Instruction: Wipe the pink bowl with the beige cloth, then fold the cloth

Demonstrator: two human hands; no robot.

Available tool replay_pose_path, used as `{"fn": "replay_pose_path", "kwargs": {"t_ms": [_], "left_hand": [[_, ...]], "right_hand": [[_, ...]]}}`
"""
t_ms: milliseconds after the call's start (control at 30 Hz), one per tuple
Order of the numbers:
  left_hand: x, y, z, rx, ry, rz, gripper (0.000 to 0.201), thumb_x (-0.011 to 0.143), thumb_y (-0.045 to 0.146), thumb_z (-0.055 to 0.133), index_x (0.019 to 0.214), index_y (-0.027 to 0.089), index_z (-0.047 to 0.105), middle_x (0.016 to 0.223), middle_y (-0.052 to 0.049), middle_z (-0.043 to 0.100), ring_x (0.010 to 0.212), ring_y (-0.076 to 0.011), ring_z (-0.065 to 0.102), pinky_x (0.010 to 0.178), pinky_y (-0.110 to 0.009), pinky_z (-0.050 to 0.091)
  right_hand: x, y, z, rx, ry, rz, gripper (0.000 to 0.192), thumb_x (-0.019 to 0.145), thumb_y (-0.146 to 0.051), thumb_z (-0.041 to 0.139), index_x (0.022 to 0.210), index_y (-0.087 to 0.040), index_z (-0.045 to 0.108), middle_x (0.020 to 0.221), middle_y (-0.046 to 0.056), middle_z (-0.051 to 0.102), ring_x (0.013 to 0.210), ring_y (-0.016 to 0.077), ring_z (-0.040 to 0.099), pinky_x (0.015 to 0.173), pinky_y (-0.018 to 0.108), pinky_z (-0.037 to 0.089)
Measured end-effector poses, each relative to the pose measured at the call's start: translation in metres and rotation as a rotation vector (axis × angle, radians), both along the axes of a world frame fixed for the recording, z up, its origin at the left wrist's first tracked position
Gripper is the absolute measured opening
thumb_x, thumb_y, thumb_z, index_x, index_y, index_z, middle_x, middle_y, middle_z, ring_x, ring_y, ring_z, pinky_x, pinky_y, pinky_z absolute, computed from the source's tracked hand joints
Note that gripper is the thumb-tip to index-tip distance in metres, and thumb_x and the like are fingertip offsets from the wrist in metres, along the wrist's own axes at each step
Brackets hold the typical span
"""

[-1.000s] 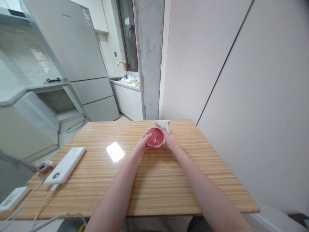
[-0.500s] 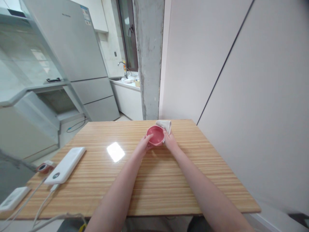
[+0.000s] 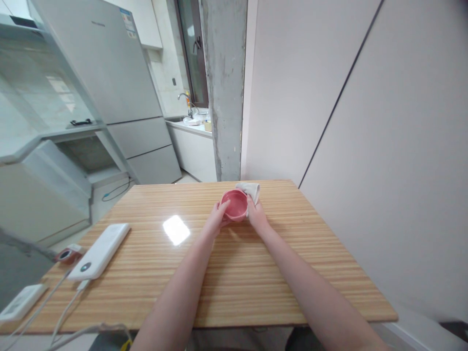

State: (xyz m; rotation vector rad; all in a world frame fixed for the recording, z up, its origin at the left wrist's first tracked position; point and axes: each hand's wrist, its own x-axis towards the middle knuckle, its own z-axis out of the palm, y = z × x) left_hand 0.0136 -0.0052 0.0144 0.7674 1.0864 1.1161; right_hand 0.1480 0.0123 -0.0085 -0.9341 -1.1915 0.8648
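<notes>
A pink-red bowl [image 3: 237,204] is held tilted toward me above the far half of the wooden table. My left hand [image 3: 218,218] is closed on the bowl's left side, its thumb over the rim and the other fingers beneath. My right hand [image 3: 257,213] is closed on a light grey cloth [image 3: 250,189], pressing it against the bowl's right side. Part of the cloth sticks up behind the rim. The fingers of my right hand under the cloth are hidden.
On the table's [image 3: 292,253] left lie a white power bank [image 3: 100,251] with a cable plugged in, a small reddish object [image 3: 68,255] and a white power strip [image 3: 22,302]. A pale wall [image 3: 351,161] stands at the right, a concrete pillar [image 3: 227,92] beyond the far edge.
The left hand and the bowl have shifted very slightly left, the left thumb changing its angle inside the rim. The right hand stays on the cloth at the bowl's right side.
</notes>
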Motion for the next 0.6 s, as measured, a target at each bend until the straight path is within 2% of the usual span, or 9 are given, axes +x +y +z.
{"fn": "replay_pose_path", "kwargs": {"t_ms": [100, 200, 300, 367, 500, 533, 600], "left_hand": [[0.000, 0.002, -0.002, -0.031, 0.054, 0.040, 0.042, 0.076, 0.037, 0.064, 0.116, 0.025, 0.057, 0.110, -0.008, 0.064, 0.084, -0.0187, 0.064, 0.055, -0.023, 0.052], [0.006, 0.003, -0.005, -0.008, 0.041, 0.153, 0.038, 0.081, 0.035, 0.055, 0.117, 0.025, 0.055, 0.113, -0.008, 0.063, 0.087, -0.0186, 0.063, 0.053, -0.022, 0.051], [0.009, 0.002, -0.005, 0.057, -0.045, 0.205, 0.040, 0.082, 0.039, 0.055, 0.119, 0.025, 0.052, 0.117, -0.008, 0.060, 0.089, -0.0186, 0.063, 0.055, -0.024, 0.053], [0.007, 0.001, -0.005, 0.046, -0.041, 0.176, 0.044, 0.078, 0.041, 0.061, 0.117, 0.024, 0.052, 0.113, -0.009, 0.062, 0.085, -0.0185, 0.064, 0.056, -0.025, 0.053], [0.001, 0.001, -0.005, -0.019, 0.027, -0.017, 0.045, 0.073, 0.041, 0.067, 0.112, 0.021, 0.058, 0.104, -0.011, 0.066, 0.083, -0.0211, 0.065, 0.058, -0.026, 0.053], [0.001, 0.001, -0.006, -0.026, 0.038, -0.033, 0.044, 0.073, 0.040, 0.067, 0.112, 0.021, 0.058, 0.105, -0.010, 0.066, 0.085, -0.0216, 0.065, 0.059, -0.026, 0.053], [0.001, 0.002, -0.007, -0.029, 0.060, 0.029, 0.040, 0.073, 0.036, 0.066, 0.110, 0.022, 0.059, 0.106, -0.009, 0.065, 0.087, -0.0213, 0.064, 0.057, -0.025, 0.053]], "right_hand": [[0.008, 0.002, 0.005, -0.006, -0.013, 0.084, 0.051, 0.083, -0.058, 0.048, 0.109, -0.018, 0.066, 0.112, 0.009, 0.068, 0.108, 0.0262, 0.061, 0.099, 0.042, 0.044], [-0.001, -0.003, 0.001, -0.011, 0.013, -0.002, 0.053, 0.085, -0.058, 0.044, 0.113, -0.017, 0.063, 0.113, 0.009, 0.067, 0.111, 0.0254, 0.059, 0.101, 0.041, 0.042], [-0.013, -0.008, -0.003, 0.012, -0.001, -0.072, 0.052, 0.087, -0.055, 0.042, 0.119, -0.019, 0.059, 0.116, 0.009, 0.066, 0.115, 0.0231, 0.056, 0.103, 0.039, 0.039], [-0.012, -0.007, -0.004, 0.020, -0.018, -0.090, 0.049, 0.087, -0.052, 0.043, 0.120, -0.019, 0.058, 0.117, 0.009, 0.065, 0.113, 0.0229, 0.057, 0.102, 0.039, 0.040], [0.007, -0.001, 0.004, -0.021, -0.071, -0.056, 0.044, 0.083, -0.050, 0.050, 0.109, -0.017, 0.065, 0.106, 0.009, 0.069, 0.102, 0.0256, 0.062, 0.094, 0.040, 0.046], [0.010, 0.000, 0.006, -0.029, -0.079, -0.029, 0.044, 0.082, -0.051, 0.052, 0.106, -0.017, 0.066, 0.103, 0.008, 0.070, 0.100, 0.0260, 0.063, 0.093, 0.040, 0.046], [0.011, -0.001, 0.008, -0.040, -0.062, -0.001, 0.045, 0.081, -0.053, 0.051, 0.104, -0.017, 0.067, 0.102, 0.008, 0.071, 0.100, 0.0262, 0.063, 0.094, 0.040, 0.046]]}}
